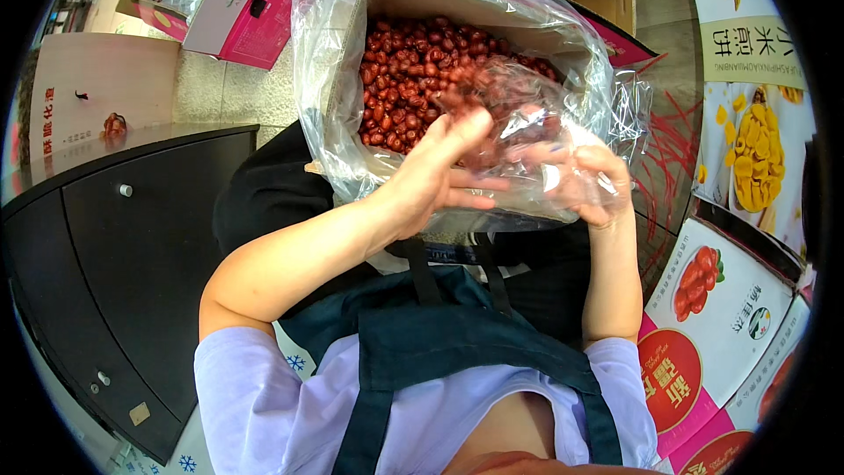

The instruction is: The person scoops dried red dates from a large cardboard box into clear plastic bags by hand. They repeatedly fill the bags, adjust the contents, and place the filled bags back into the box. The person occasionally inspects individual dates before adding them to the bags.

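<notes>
A cardboard box (346,56) with a clear plastic liner bag (316,33) folded over its sides stands before me, partly filled with red dried jujubes (402,86). Over its near right part, my right hand (597,175) grips a smaller clear plastic bag (527,95). Red jujubes, blurred, show in or behind that bag's film. My left hand (448,161) is beside the small bag at the box's near edge, thumb and fingers spread; whether its fingertips touch the film is unclear.
A black cabinet (151,198) stands at the left, with a printed carton panel (105,79) above it. Pink cartons (244,6) lie beyond the box. Printed cartons (719,303) line the right side. Red strips (669,145) lie on the floor near a crumpled clear wrapper (632,112).
</notes>
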